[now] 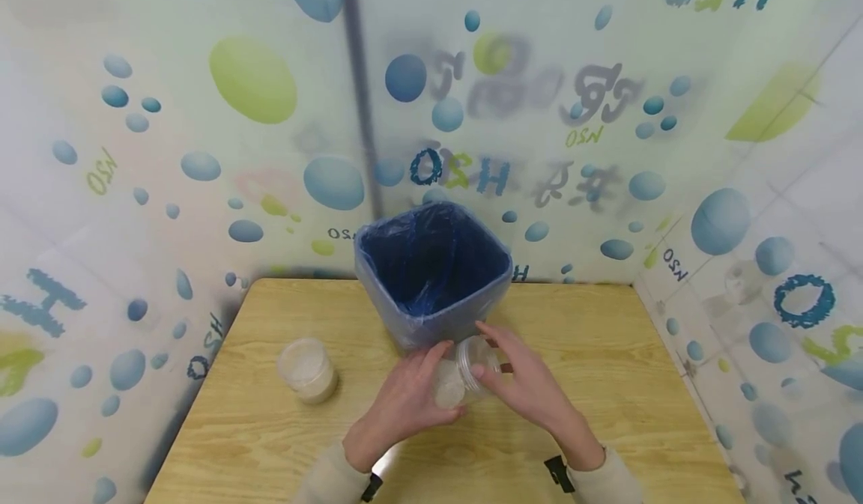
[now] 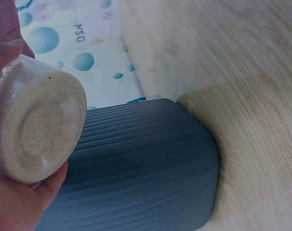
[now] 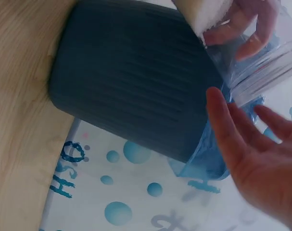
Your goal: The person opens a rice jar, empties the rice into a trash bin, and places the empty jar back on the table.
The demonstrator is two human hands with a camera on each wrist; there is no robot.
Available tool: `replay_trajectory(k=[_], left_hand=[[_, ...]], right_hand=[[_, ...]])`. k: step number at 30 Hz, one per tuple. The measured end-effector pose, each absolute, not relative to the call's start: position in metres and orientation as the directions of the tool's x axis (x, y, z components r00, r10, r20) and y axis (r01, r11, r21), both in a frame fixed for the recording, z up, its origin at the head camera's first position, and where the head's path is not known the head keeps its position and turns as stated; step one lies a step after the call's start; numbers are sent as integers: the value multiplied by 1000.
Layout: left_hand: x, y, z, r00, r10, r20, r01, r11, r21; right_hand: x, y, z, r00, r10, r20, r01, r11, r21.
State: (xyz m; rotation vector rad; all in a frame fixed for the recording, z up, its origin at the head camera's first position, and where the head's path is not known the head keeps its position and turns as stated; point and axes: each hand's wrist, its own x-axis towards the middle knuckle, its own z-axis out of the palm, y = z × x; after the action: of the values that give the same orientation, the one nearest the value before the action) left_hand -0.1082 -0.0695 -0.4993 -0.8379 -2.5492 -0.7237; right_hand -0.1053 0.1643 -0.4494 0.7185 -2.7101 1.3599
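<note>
My left hand (image 1: 407, 395) grips a clear plastic jar (image 2: 44, 127) that holds white, grainy contents. The jar is tipped on its side, its base facing the left wrist camera. Its clear ridged end (image 1: 476, 362) points right, toward my right hand (image 1: 529, 388). Fingers of that hand are spread around this end, fingertips close to it in the right wrist view. Just behind both hands is a bin (image 1: 411, 332) with a blue plastic liner (image 3: 210, 161) over its rim. In the left wrist view, fingers and thumb curl round the jar's sides.
A second clear jar (image 1: 308, 370) with whitish contents stands on the wooden table (image 1: 229, 444) to the left. Behind the table hangs a white sheet (image 1: 573, 212) with blue and green bubble prints; similar sheets flank both sides.
</note>
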Motion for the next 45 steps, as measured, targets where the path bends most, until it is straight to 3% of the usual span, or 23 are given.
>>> replay_trajectory(k=[3,10,21,30,45], left_hand=[[-107,-69,-499,-764,438,474,621,697,358],[-108,-69,-501,-754,431,496,624,708,332],[-108,-69,-499,-766,437,472,617,708,345],[-109,-71,-499,-756,461,465,633,696,339],[-111,-75,-499,-752,481,451,645,677,354]], right_hand=[[-105,160,-450,-923,-335,188,-360,582,-729],[-103,154,-447,-926,-312,213,-375,689,-620],[-101,151,-439,-943,-304,138,-310,644,-700],[-101,165,-439,-841,-482,245,-507,547,-666],[-103,170,-439,-729,-626,277,-630,456,-629]])
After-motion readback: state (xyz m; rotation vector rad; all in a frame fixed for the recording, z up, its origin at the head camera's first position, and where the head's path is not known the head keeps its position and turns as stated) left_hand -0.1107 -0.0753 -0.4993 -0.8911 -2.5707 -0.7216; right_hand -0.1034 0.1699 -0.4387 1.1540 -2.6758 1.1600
